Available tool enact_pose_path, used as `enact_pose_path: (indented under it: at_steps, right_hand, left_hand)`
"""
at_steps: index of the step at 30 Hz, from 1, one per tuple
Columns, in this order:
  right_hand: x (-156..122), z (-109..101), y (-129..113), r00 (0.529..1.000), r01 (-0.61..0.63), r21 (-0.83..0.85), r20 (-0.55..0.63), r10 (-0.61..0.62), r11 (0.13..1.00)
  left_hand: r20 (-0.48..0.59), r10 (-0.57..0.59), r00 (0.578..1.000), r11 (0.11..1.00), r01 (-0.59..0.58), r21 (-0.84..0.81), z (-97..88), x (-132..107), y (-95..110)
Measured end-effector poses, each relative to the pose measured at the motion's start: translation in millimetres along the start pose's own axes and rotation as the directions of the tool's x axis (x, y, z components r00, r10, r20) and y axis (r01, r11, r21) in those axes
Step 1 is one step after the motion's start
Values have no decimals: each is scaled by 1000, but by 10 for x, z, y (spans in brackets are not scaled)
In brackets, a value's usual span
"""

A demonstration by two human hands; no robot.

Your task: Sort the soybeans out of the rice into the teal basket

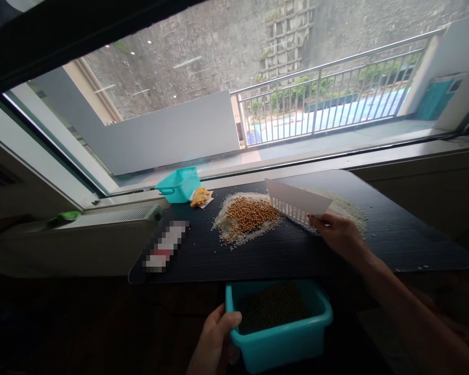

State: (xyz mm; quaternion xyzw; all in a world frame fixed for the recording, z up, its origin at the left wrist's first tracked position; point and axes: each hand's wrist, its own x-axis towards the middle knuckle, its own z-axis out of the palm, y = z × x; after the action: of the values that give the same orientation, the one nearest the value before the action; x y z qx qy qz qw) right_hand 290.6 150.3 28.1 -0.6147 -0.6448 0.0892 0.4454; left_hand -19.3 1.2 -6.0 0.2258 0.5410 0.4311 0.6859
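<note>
My left hand [219, 333] grips the left rim of a turquoise plastic tub [283, 344] just below the table's front edge. Small dark grains or beans [275, 307] lie inside it; their kind is too dim to tell. In my right hand [338, 232] is a white sheet with a row of slots [297, 200], pinched at its right end and tilted over the tabletop. Left of the sheet, yellow soybeans [252, 213] lie heaped on white rice [222, 224]. A second pale heap of rice-like grains [349, 208] lies behind the sheet and my right hand, partly hidden.
The dark table [203, 260] has rounded corners and stands against a window. At its back left are a smaller turquoise basket [180, 187] and a crumpled yellow cloth [201, 197]. A blurred-out flat object [167, 247] lies at the left. Beside the table is a radiator [117, 216].
</note>
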Motion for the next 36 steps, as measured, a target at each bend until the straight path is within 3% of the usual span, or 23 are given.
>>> enact_pose_path:
  at_steps: [6, 14, 26, 36]
  right_hand:
    - [50, 33, -14, 998, 48, 18, 50, -49, 999]
    - [-39, -5, -57, 991, 81, 32, 100, -84, 996]
    - [-130, 161, -224, 977, 152, 73, 139, -161, 986]
    - [111, 344, -423, 950, 210, 161, 200, -241, 964]
  left_hand:
    - [24, -7, 1000, 1000, 8, -27, 9, -20, 13]
    - [-21, -36, 999, 998, 35, -47, 11, -40, 15]
    - [23, -14, 1000, 998, 15, -65, 38, -22, 13]
    - [51, 1, 999, 997, 2, -72, 67, -47, 35]
